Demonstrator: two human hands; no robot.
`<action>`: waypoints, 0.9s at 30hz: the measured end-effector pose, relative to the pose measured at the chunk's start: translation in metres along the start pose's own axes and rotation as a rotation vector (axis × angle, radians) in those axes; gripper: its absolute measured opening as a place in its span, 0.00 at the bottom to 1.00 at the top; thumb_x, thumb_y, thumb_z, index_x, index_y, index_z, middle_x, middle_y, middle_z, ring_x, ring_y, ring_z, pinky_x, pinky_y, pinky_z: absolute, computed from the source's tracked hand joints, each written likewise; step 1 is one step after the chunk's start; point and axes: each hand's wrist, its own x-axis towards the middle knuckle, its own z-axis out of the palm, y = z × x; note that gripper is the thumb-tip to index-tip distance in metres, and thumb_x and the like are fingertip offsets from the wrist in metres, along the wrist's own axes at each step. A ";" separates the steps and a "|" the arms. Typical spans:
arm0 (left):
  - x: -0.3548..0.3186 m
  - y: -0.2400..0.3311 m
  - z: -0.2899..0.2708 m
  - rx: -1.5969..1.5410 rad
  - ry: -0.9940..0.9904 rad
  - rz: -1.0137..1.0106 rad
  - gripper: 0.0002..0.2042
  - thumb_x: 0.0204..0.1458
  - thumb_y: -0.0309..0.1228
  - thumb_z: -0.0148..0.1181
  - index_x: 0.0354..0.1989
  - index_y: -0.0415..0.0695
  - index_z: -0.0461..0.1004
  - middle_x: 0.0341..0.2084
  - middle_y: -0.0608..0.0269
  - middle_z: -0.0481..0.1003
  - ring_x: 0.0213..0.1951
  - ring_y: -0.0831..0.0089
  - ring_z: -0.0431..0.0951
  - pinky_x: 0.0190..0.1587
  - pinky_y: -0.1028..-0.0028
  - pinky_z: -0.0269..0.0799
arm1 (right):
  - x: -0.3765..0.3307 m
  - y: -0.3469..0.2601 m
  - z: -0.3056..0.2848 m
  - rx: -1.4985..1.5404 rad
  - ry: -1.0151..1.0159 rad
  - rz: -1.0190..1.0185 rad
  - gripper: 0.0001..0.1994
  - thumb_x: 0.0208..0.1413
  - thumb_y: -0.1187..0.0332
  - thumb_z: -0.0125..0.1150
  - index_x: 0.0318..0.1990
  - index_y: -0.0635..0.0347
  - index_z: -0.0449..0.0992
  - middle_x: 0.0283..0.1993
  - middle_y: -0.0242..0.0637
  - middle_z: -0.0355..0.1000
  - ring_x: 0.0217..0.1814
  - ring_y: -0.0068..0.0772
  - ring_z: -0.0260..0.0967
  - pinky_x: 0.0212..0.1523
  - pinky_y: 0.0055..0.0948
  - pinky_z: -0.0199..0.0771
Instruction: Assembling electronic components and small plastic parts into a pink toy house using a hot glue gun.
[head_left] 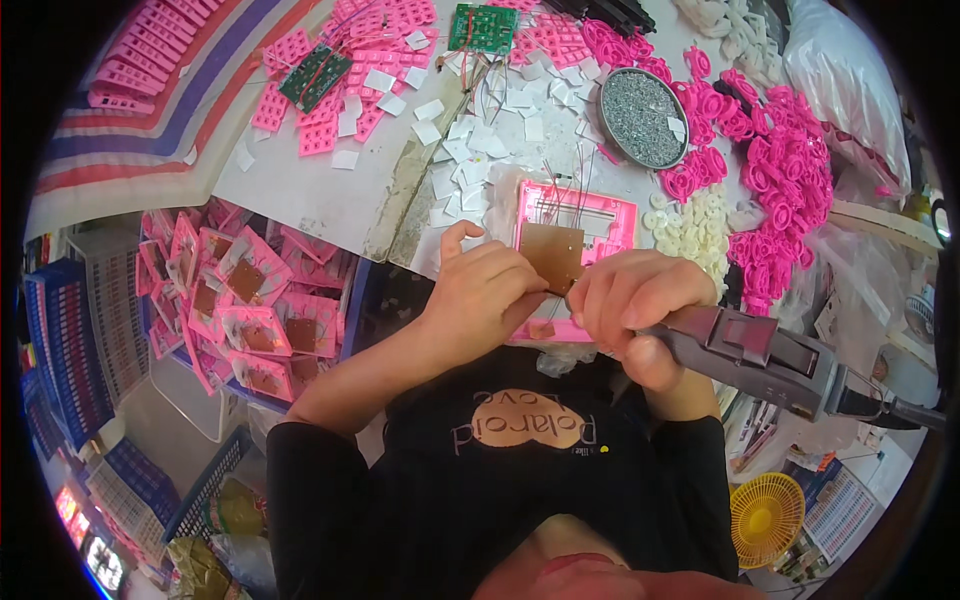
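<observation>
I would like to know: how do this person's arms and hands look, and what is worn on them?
The left sleeve and right sleeve are black and short, ending around the elbows. Below them the arms are bare. Neither the left hand nor the right hand wears a glove.

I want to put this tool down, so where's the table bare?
The grey tabletop left of the seam, between the pink grids and near edge. Crowded: white squares behind the pink case; metal pieces and pink parts rightward.
</observation>
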 end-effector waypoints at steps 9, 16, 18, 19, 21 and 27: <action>-0.004 -0.003 -0.005 0.141 0.017 0.037 0.13 0.39 0.32 0.75 0.31 0.50 0.76 0.30 0.72 0.74 0.35 0.71 0.76 0.55 0.56 0.54 | 0.006 0.003 0.007 -0.010 0.035 -0.012 0.12 0.61 0.61 0.63 0.40 0.54 0.66 0.17 0.27 0.64 0.15 0.25 0.61 0.20 0.29 0.62; 0.001 0.006 -0.025 0.211 0.130 -0.152 0.20 0.37 0.33 0.76 0.40 0.50 0.75 0.36 0.69 0.77 0.41 0.67 0.76 0.55 0.57 0.53 | 0.015 0.034 -0.001 -0.007 0.076 0.066 0.12 0.63 0.64 0.61 0.42 0.54 0.62 0.22 0.29 0.61 0.19 0.22 0.58 0.25 0.29 0.60; -0.008 0.000 -0.033 0.255 0.088 -0.157 0.18 0.38 0.32 0.75 0.39 0.50 0.76 0.36 0.69 0.77 0.41 0.67 0.76 0.55 0.58 0.52 | 0.015 0.040 -0.004 -0.066 0.058 0.070 0.11 0.63 0.64 0.60 0.42 0.55 0.62 0.22 0.29 0.61 0.19 0.22 0.58 0.25 0.29 0.60; -0.012 -0.001 -0.033 0.254 0.086 -0.157 0.18 0.38 0.32 0.75 0.39 0.50 0.76 0.35 0.70 0.77 0.40 0.67 0.76 0.55 0.58 0.52 | 0.014 0.044 -0.005 -0.105 0.055 0.049 0.11 0.63 0.66 0.60 0.40 0.55 0.62 0.22 0.30 0.62 0.20 0.22 0.58 0.25 0.28 0.60; -0.018 -0.003 -0.032 0.249 0.082 -0.156 0.17 0.39 0.32 0.75 0.38 0.51 0.76 0.34 0.70 0.76 0.40 0.67 0.75 0.55 0.59 0.52 | 0.011 0.047 -0.009 -0.116 0.003 0.099 0.11 0.62 0.68 0.60 0.40 0.56 0.62 0.22 0.32 0.63 0.20 0.22 0.58 0.25 0.28 0.61; -0.022 0.009 -0.028 0.147 -0.023 -0.034 0.11 0.39 0.32 0.74 0.31 0.52 0.77 0.29 0.71 0.73 0.36 0.70 0.74 0.51 0.60 0.56 | 0.015 0.046 -0.011 -0.376 -0.136 0.070 0.10 0.60 0.75 0.60 0.38 0.57 0.63 0.23 0.33 0.65 0.22 0.24 0.60 0.26 0.29 0.65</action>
